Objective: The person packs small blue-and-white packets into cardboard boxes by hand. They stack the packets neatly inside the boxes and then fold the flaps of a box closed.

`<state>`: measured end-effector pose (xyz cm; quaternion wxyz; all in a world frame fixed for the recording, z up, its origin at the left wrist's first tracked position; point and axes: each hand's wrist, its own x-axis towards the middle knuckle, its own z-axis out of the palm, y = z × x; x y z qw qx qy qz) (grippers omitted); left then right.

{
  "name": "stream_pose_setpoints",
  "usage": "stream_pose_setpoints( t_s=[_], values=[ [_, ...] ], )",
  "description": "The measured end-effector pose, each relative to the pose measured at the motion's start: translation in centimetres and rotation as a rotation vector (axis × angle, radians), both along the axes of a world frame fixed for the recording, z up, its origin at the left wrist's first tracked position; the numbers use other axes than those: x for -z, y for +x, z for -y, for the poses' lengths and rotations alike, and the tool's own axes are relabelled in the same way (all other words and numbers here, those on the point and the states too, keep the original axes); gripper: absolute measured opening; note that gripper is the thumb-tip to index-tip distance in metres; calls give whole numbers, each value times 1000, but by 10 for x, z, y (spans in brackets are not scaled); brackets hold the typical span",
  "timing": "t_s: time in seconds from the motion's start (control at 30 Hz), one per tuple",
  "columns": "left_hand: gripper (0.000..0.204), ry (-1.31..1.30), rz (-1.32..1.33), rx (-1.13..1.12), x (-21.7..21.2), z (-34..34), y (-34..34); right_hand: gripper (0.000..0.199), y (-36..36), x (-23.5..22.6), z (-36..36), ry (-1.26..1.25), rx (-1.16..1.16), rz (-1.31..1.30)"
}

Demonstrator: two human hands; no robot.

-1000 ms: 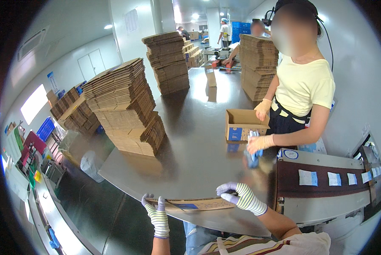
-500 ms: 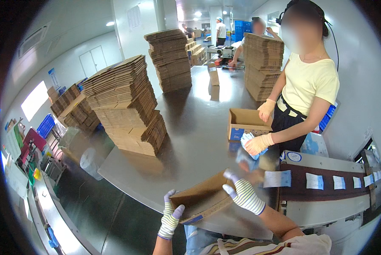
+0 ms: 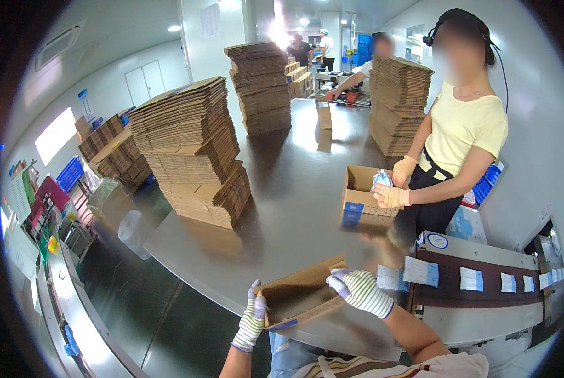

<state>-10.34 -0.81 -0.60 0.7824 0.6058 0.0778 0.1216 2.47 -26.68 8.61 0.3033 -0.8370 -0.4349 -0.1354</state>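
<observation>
My left hand (image 3: 251, 320), in a striped glove, grips the left end of an open cardboard box (image 3: 307, 278) at the table's near edge. The fingers of my right hand (image 3: 364, 293) are closed over the box's right end. The box is tilted, its opening up, and I see nothing inside it. Just right of my right hand lie a white-and-blue packet (image 3: 390, 278) and another packet (image 3: 420, 272) at the conveyor's end.
Across the table (image 3: 282, 220), a gloved co-worker (image 3: 467, 126) puts packets (image 3: 382, 181) into another open box (image 3: 355, 205). Tall stacks of flattened cartons stand at left (image 3: 187, 151), back (image 3: 260, 88) and right (image 3: 395, 107). A conveyor (image 3: 445, 277) carries several packets at right.
My right hand has closed from spread fingers onto the box's right end. The co-worker's packets have moved from beside their box into it. Packets on the conveyor have shifted left.
</observation>
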Motion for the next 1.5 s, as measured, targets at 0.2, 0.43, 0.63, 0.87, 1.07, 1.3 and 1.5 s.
stream_pose_setpoints(
  t_s=[0.2,0.43,0.63,0.87,1.07,1.3,1.5],
  values=[
    [69,453,-282,-19,-37,6,1,33,13,-10,4,-121,-267,-449],
    [35,-82,-265,-60,-8,-3,13,43,48,12,-35,-411,-122,-441],
    [28,1112,54,-446,-84,10,-11,33,36,22,-41,-389,-14,-159],
    [34,1472,420,-209,-128,61,3,35,34,14,-43,-412,5,-251],
    [66,1693,-124,219,-95,74,7,31,28,13,-40,-347,-21,-213],
    [61,1566,-352,548,-96,71,24,23,17,19,-37,-209,23,-38],
    [64,1536,-261,481,-98,65,20,24,14,20,-35,-106,36,-32]
  ],
)
